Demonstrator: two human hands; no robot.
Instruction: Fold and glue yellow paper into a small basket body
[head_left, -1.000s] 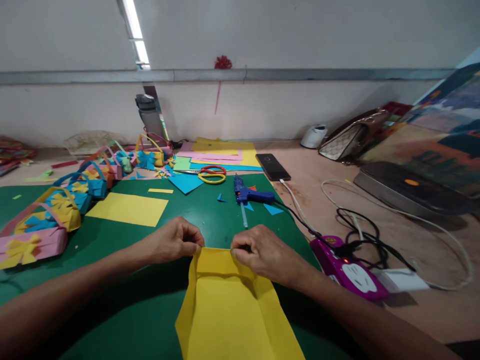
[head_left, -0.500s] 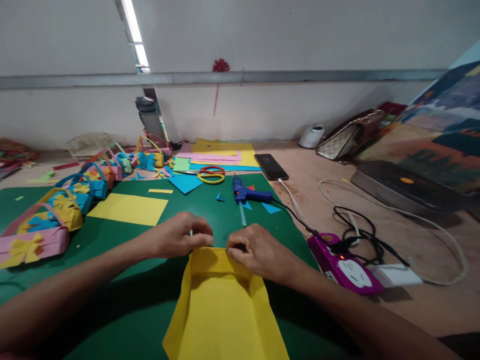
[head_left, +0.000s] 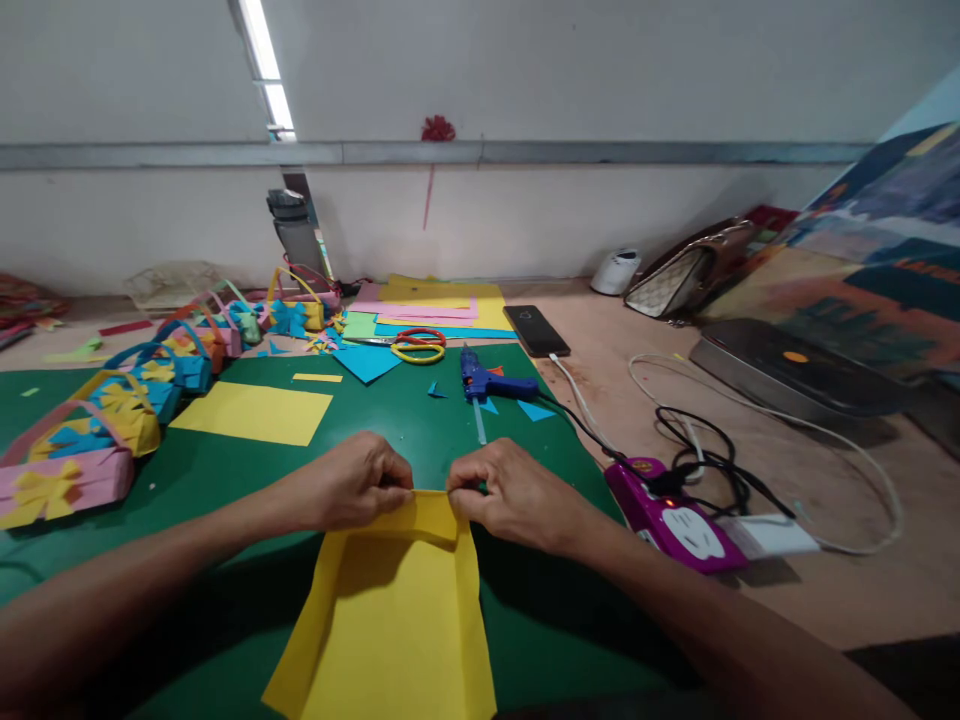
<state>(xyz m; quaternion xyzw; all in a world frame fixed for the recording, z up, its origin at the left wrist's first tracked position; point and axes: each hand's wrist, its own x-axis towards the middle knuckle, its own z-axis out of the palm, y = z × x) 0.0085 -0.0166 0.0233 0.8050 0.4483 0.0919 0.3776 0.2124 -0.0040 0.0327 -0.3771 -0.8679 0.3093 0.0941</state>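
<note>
A sheet of yellow paper [head_left: 405,620], creased so that its sides and far end stand up, lies in front of me on the green mat [head_left: 570,620]. My left hand [head_left: 360,485] pinches its far edge left of the middle. At the far right corner, my right hand [head_left: 510,495] grips the same folded edge between thumb and forefinger. Both sets of fingers are closed on the paper, and a short stretch of edge shows between them. Beyond the hands lies a blue glue gun [head_left: 495,383] with a clear glue stick coming out of its back.
Small paper baskets with flowers [head_left: 82,470] line the left side, near a flat yellow paper piece [head_left: 255,412]. Scissors [head_left: 416,345], stacked coloured paper [head_left: 442,300] and a phone [head_left: 536,330] lie farther back. A purple power strip [head_left: 675,520] with tangled cables sits on the right.
The yellow paper has shifted and turned, its near end swinging left. My left hand has closed on the far edge; my right hand keeps its pinch at the corner.
</note>
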